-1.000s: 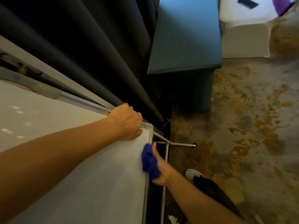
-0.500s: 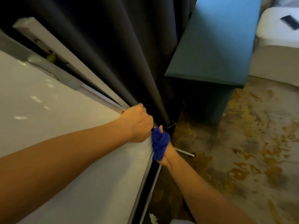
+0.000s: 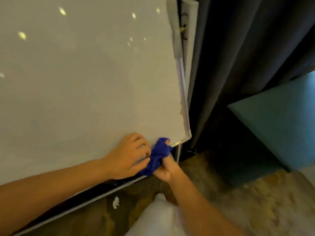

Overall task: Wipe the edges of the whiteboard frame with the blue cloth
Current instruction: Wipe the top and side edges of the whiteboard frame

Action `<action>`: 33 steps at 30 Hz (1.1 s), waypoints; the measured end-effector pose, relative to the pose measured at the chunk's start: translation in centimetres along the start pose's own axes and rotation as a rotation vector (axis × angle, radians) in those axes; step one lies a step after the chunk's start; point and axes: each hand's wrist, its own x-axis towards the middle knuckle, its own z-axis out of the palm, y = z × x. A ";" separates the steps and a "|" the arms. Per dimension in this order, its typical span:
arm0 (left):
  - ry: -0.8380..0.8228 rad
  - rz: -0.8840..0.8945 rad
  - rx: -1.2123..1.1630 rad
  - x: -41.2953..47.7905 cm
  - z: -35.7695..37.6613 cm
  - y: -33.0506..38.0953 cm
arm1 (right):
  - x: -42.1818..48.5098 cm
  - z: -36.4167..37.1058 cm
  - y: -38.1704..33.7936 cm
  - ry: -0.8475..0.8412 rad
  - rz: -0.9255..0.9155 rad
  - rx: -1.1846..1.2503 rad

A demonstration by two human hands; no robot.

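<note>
My right hand [image 3: 164, 169] is closed around the bunched blue cloth [image 3: 157, 156], pressed on the whiteboard frame [image 3: 185, 106] just left of its corner at lower centre. My left hand [image 3: 129, 155] lies flat on the board, holding nothing, fingers touching the cloth. From my grip, 1 edge runs down-left along the bottom, the other climbs toward upper right; my right hand is nearer both.

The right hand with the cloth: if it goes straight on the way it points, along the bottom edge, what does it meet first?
Probably the frame's lower corner. The right hand presses the cloth on the bottom edge, pointing up-right, and only bare frame lies between. Beyond it hangs the curtain, though depth is unclear.
</note>
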 end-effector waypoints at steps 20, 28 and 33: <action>1.657 -1.336 -2.198 -7.0 9.9 6.6 | -4.8 5.5 -2.8 0.108 0.384 -0.758; 2.097 -0.951 -2.248 4.4 12.7 6.6 | -4.2 17.2 -4.5 -1.081 -0.097 -1.640; 2.407 -0.803 -2.349 12.0 14.6 7.4 | -2.3 17.7 0.6 -2.599 -0.717 -2.639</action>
